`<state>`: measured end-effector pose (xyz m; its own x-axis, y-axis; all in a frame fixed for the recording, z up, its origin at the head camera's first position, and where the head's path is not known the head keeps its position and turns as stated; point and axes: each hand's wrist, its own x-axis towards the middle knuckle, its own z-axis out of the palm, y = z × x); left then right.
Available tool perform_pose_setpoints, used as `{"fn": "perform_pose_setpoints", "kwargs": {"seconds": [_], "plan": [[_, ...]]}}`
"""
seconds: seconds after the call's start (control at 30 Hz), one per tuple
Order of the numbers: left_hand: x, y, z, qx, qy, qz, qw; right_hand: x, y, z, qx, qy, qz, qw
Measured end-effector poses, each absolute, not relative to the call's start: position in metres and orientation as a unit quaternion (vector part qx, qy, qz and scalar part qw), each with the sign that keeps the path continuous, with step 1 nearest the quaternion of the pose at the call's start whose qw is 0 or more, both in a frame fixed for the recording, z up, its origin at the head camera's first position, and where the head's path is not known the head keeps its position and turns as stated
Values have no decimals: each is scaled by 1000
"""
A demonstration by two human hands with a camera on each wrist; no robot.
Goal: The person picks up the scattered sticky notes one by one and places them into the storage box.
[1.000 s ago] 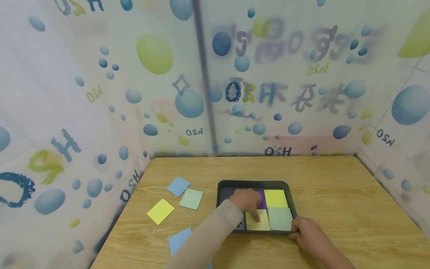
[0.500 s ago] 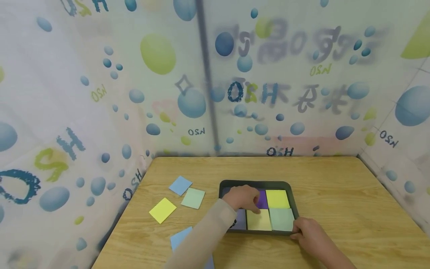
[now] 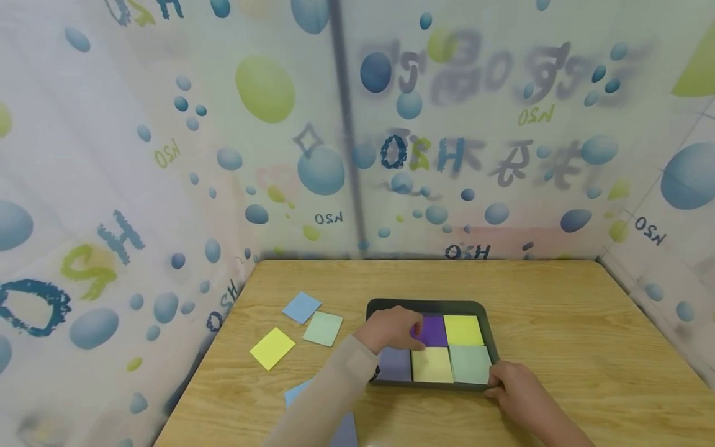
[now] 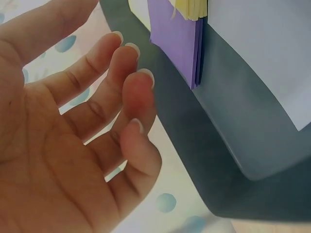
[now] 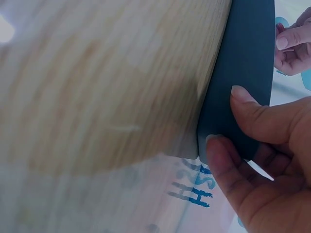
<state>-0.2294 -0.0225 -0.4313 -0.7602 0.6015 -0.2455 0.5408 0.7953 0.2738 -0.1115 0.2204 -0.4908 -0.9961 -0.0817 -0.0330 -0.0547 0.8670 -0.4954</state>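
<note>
A dark grey tray (image 3: pixel 441 306) lies on the table with stacks of square sticky notes in two rows. Purple notes (image 3: pixel 432 331) and bright yellow notes (image 3: pixel 463 329) fill part of the far row. The near row has grey-lavender notes (image 3: pixel 395 365), pale yellow notes (image 3: pixel 432 365) and pale green notes (image 3: pixel 471 365). Over the tray's far left part hovers my left hand (image 3: pixel 391 329), its fingers loosely bent and nothing between them in the left wrist view; it hides what lies beneath. My right hand (image 3: pixel 516 388) grips the tray's near right corner, thumb (image 5: pixel 255 114) on the wall.
To the left of the tray lie a loose blue note (image 3: pixel 302 307), a pale green note (image 3: pixel 323 328) and a yellow note (image 3: pixel 272 349). Another blue piece (image 3: pixel 296 392) and a grey-lavender piece (image 3: pixel 346 431) are partly covered by the left sleeve. Patterned curtains border the table.
My left hand has drawn left, off the pale yellow notes, uncovering more of the purple ones. The right hand stays on the tray's corner.
</note>
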Motion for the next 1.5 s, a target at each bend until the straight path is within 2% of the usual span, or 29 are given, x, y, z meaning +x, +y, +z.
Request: {"fn": "perform_pose_setpoints", "kwargs": {"seconds": [0.4,0.9,1.23,1.5], "plan": [[-226,-60,-437,306,930,162,121,-111,218,-495,-26,964,-263,41],[-204,-112,-440,276,935,197,105,-110,217,-491,-17,964,-258,57],[-212,-140,-448,253,935,228,95,-113,220,-492,-26,964,-260,42],[-224,-167,-456,201,953,212,83,-112,220,-492,-27,965,-258,34]]}}
